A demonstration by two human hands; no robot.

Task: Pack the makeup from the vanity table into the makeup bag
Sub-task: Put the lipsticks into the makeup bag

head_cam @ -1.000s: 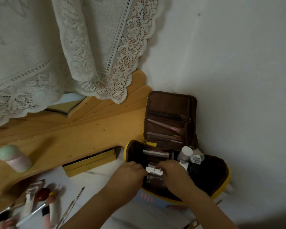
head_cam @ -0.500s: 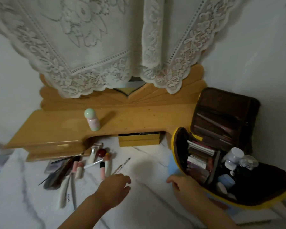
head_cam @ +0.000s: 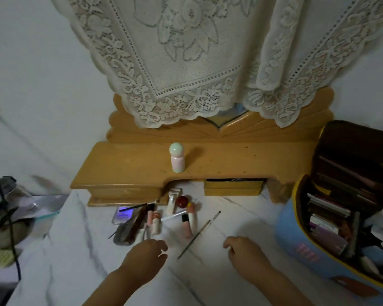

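thin makeup brush [head_cam: 199, 235] lies alone on the white marble table top [head_cam: 208, 281], between the 2 hands, long axis diagonal: near tip low-left, far tip up-right toward the little wooden drawer [head_cam: 233, 187]. left hand [head_cam: 145, 253] sits just left of the brush's near tip, fingers loosely curled, holding nothing, fingertips pointing at the brush and the pile beyond. right hand [head_cam: 244, 250] is right of the brush, a bit further off, fingers also loosely curled and empty. so left looks nearer to the brush's low end; my read is it takes that one or something from the pile. the pile [head_cam: 161, 217] is just ahead of the left hand: tubes, a red round cap, a pen-like stick, a dark flat case, all touching or overlapping, so a clean pinch there is harder than on the lone brush. makeup bag [head_cam: 341, 228] stands open at far right, blue outside, yellow trim, already part filled, well apart from the pile; anything picked by the left has to cross over. 1 pink bottle with a pale green cap [head_cam: 177, 161] stands upright on the wooden shelf [head_cam: 131, 164] behind, not yet packed. lace cloth [head_cam: 186, 62] hangs over the mirror above.
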